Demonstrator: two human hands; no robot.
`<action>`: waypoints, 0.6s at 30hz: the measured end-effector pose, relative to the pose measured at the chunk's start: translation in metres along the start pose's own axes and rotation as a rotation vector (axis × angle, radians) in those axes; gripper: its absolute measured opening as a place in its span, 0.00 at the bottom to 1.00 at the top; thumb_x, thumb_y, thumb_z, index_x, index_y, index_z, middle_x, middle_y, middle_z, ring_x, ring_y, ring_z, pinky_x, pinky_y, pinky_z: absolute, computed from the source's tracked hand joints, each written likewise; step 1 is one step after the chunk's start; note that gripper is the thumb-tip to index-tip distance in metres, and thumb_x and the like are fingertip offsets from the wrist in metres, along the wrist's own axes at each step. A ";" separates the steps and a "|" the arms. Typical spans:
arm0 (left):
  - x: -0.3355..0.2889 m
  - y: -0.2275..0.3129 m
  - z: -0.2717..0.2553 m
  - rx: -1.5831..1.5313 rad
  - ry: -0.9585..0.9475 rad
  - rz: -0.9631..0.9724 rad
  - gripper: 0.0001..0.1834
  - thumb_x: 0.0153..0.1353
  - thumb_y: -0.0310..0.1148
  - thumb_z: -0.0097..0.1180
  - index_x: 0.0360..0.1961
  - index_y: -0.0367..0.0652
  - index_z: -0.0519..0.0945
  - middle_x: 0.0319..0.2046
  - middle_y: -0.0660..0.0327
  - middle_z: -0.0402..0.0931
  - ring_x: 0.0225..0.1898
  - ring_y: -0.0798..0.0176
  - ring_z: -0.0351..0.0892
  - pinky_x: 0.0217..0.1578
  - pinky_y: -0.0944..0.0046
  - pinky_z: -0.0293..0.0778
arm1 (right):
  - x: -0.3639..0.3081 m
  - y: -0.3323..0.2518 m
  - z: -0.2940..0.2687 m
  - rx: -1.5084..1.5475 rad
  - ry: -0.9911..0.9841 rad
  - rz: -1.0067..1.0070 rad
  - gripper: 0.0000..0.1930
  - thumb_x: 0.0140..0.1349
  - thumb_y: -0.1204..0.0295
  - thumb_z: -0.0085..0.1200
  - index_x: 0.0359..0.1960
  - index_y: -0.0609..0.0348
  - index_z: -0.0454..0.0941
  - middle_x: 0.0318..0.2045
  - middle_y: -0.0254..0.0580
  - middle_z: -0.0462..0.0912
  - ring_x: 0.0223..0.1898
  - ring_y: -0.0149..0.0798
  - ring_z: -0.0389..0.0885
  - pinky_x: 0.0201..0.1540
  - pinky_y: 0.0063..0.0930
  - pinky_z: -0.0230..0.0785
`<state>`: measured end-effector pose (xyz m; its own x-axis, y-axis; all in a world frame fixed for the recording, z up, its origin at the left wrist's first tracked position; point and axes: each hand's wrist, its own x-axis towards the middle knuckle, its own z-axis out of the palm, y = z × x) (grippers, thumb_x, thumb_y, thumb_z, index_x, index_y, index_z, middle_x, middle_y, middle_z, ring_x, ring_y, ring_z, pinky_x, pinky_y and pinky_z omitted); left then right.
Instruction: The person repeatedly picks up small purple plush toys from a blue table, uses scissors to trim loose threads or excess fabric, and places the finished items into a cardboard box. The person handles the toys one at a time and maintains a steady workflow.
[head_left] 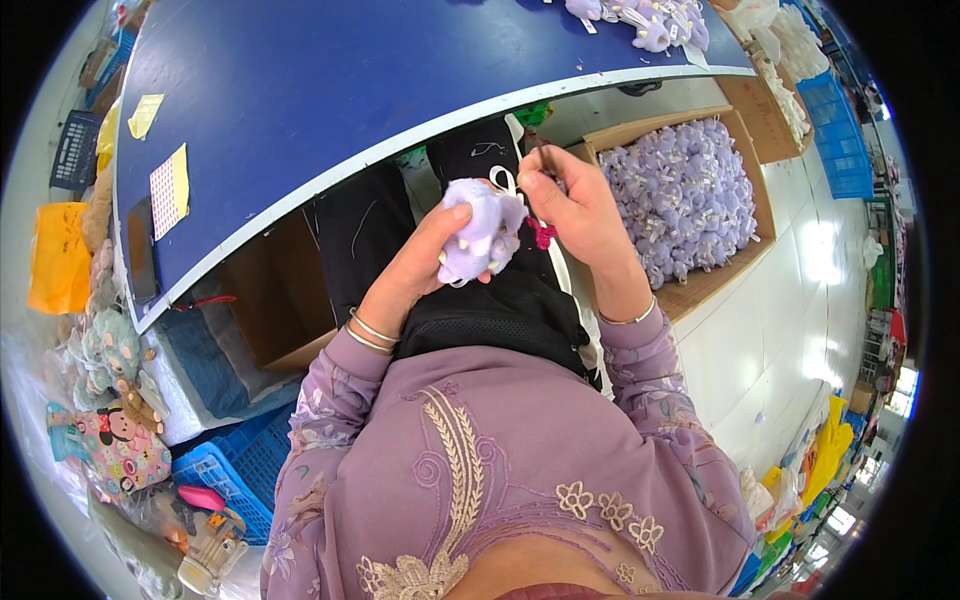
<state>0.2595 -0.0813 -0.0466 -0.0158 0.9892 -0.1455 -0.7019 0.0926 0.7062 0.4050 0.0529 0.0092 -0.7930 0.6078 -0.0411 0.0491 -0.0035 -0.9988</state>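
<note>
My left hand [424, 249] grips a small lavender plush toy [469, 232] with pale yellowish bits on it, held above my lap. Close beside the toy's upper right, my right hand [573, 203] is closed, thumb and forefinger pressed together around a slim dark tool [547, 160] whose kind I cannot make out. A white ribbon loop [503, 178] rises from the toy toward those fingertips; whether they touch it cannot be told. Below the right hand hangs a magenta bit [543, 235], apparently yarn or cord.
A blue table [330, 80] spans the front, with more lavender plush toys [655, 25] at its far right and a phone [142, 248] at its left. Right of my legs a cardboard box [690, 290] holds several such toys. A blue crate [240, 465] stands at my left.
</note>
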 end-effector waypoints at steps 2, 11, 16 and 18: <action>0.002 0.001 -0.001 0.056 -0.034 -0.016 0.33 0.62 0.51 0.52 0.61 0.42 0.62 0.44 0.51 0.75 0.34 0.61 0.81 0.24 0.66 0.81 | 0.000 0.001 -0.004 0.056 0.024 -0.013 0.09 0.67 0.67 0.54 0.34 0.60 0.75 0.24 0.24 0.71 0.24 0.17 0.64 0.26 0.15 0.58; 0.004 -0.002 0.002 0.149 0.040 -0.039 0.20 0.60 0.32 0.49 0.54 0.41 0.68 0.42 0.58 0.74 0.37 0.66 0.78 0.33 0.66 0.77 | 0.002 0.008 0.004 0.185 -0.049 0.035 0.09 0.69 0.66 0.51 0.35 0.59 0.74 0.21 0.23 0.67 0.21 0.18 0.60 0.23 0.15 0.53; 0.006 0.000 0.004 0.190 0.083 -0.082 0.17 0.58 0.29 0.47 0.50 0.41 0.70 0.40 0.62 0.73 0.40 0.69 0.75 0.40 0.69 0.73 | 0.007 0.011 0.006 0.367 -0.042 0.032 0.09 0.69 0.66 0.51 0.35 0.59 0.73 0.17 0.24 0.65 0.17 0.19 0.58 0.20 0.17 0.49; 0.006 0.000 0.004 0.169 0.099 -0.098 0.17 0.58 0.29 0.47 0.50 0.41 0.70 0.40 0.62 0.73 0.40 0.69 0.75 0.40 0.69 0.73 | 0.009 0.015 0.002 0.406 0.068 0.047 0.09 0.69 0.67 0.51 0.36 0.60 0.74 0.16 0.25 0.65 0.17 0.19 0.58 0.19 0.17 0.49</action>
<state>0.2625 -0.0751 -0.0446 -0.0287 0.9594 -0.2805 -0.5743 0.2139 0.7902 0.3974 0.0564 -0.0065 -0.7530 0.6505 -0.0989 -0.1697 -0.3372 -0.9260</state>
